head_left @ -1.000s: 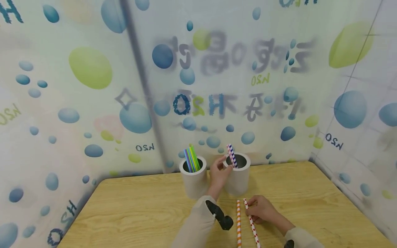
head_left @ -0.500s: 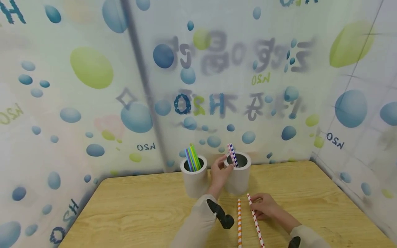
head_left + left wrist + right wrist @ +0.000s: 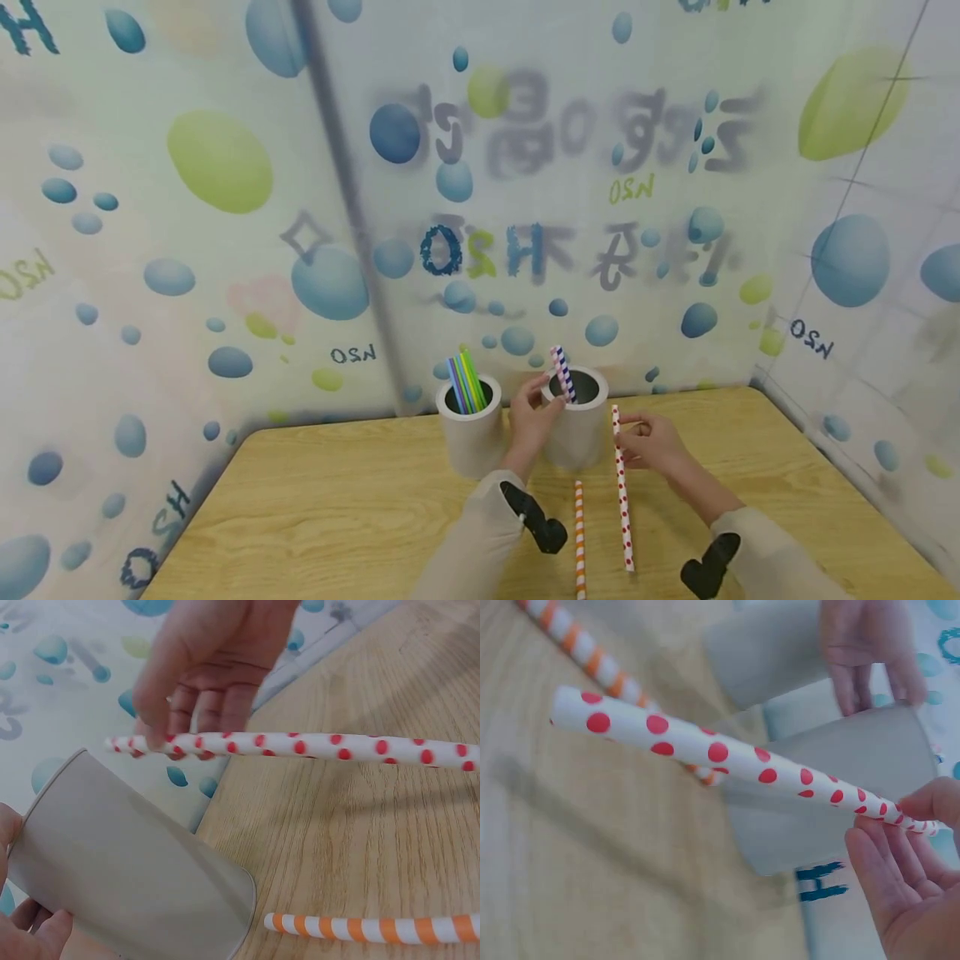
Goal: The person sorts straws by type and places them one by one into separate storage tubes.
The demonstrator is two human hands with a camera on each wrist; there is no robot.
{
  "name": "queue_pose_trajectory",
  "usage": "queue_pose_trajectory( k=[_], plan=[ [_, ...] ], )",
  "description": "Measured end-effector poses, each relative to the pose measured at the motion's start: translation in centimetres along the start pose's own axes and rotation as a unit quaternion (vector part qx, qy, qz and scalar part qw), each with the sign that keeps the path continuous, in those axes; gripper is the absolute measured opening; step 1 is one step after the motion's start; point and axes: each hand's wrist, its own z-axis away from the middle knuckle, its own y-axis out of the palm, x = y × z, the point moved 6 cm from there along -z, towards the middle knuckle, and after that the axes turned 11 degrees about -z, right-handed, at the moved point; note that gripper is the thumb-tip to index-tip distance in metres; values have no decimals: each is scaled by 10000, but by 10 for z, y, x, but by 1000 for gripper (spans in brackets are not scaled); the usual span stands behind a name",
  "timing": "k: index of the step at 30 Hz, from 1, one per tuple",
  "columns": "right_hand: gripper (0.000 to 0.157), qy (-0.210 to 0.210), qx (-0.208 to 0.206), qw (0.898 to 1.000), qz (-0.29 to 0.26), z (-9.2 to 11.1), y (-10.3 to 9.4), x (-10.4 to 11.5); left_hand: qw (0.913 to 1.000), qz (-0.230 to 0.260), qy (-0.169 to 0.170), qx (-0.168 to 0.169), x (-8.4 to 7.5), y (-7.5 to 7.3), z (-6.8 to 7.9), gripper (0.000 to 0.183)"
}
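Between thumb and fingers, my right hand (image 3: 654,446) pinches a white paper straw with red dots (image 3: 622,500) near its upper end. The straw is raised over the table, right of the right-hand cup (image 3: 577,442); in the right wrist view the dotted straw (image 3: 717,752) crosses in front of that cup. My left hand (image 3: 531,425) grips this cup's left side near the rim. Inside it lean a navy-striped and a pink-striped straw (image 3: 562,375). An orange-striped straw (image 3: 580,533) lies on the wood below, also visible in the left wrist view as an orange-striped straw (image 3: 375,929).
A second pale cup (image 3: 471,446) stands to the left, holding several green, blue and purple straws (image 3: 467,383). The wooden table (image 3: 330,500) meets a wall (image 3: 300,167) printed with bubbles behind. Black wrist cameras sit on both sleeves.
My right hand has lifted the red-dotted straw off the table and carried it forward, up beside the right-hand cup. The left hand stays on that cup.
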Motion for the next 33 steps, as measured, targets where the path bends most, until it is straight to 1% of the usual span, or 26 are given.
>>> queue_pose_trajectory(
  k=[4, 11, 18, 21, 25, 33],
  plan=[
    [40, -240, -25, 9997, 3, -6, -4, 17, 10000, 37, 28, 12, 0, 0, 0, 38],
    [39, -583, 106, 9981, 148, -15, -10, 38, 10000, 26, 12, 56, 0, -1, 0, 38],
    [39, -959, 195, 9947, 304, -26, -8, 61, 10000, 78, -10, 34, 2, -2, 0, 38],
    [37, -1116, 129, 9929, 401, -31, -7, 72, 10000, 89, -12, 34, 2, -1, 0, 38],
    [37, -1194, 32, 9914, 536, -36, -8, 85, 10000, 91, -18, 9, 2, -1, 2, 38],
    [39, -1407, -157, 9878, 642, -44, -6, 112, 10000, 77, 26, -6, 0, -2, 2, 38]
  ],
)
